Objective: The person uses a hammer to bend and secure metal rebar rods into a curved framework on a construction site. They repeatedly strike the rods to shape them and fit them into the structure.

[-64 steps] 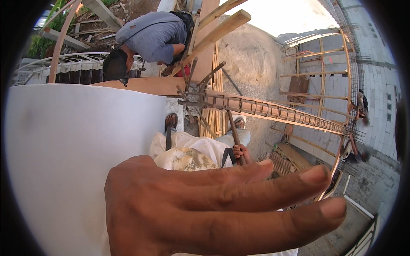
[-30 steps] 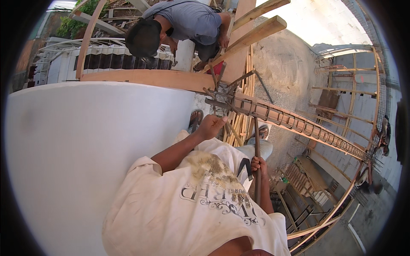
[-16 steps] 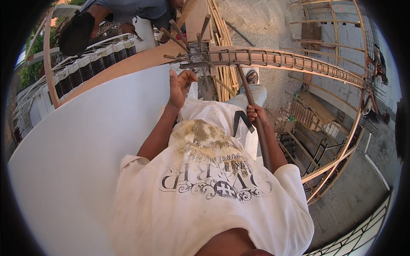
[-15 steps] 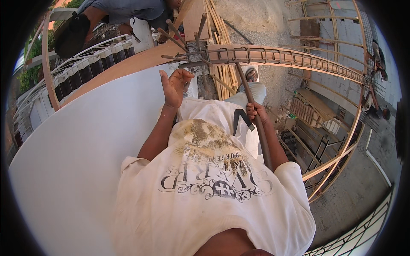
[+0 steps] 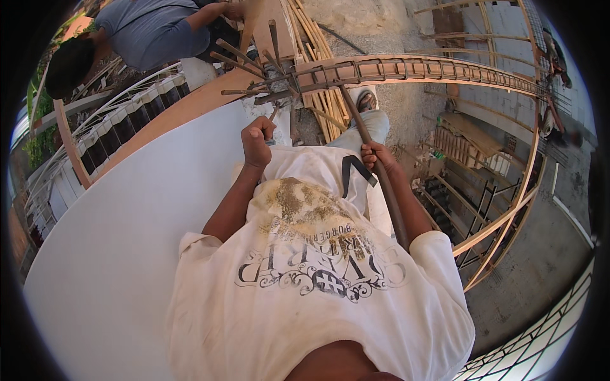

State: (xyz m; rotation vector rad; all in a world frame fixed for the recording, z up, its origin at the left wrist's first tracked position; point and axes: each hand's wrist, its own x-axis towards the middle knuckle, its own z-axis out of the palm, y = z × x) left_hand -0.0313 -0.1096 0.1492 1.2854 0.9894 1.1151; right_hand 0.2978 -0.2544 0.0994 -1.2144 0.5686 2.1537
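Observation:
A long brown metal bar [image 5: 389,190] slants from beside my right forearm up to the rebar cage [image 5: 394,68], where its far end meets the cage's near edge. My right hand [image 5: 379,156] is wrapped round the bar about midway. My left hand [image 5: 257,141] is closed in front of my waist, thumb folded over the fingers. A thin dark piece shows just beyond its knuckles; whether the hand grips it I cannot make out. Several thick rebar ends [image 5: 240,54] fan out at the left end of the cage, beyond my left hand.
A co-worker in a blue shirt [image 5: 149,32] bends over at the upper left. A smooth white surface [image 5: 121,247] spreads at my left. Bamboo poles [image 5: 321,105] lie under the cage. At right, timber framing [image 5: 502,238] stands above a lower grey floor [image 5: 527,279].
My left hand has gone from thumb raised and fingers curled to a closed fist, slightly lower. My right hand keeps its hold on the bar. The co-worker's torso shows more.

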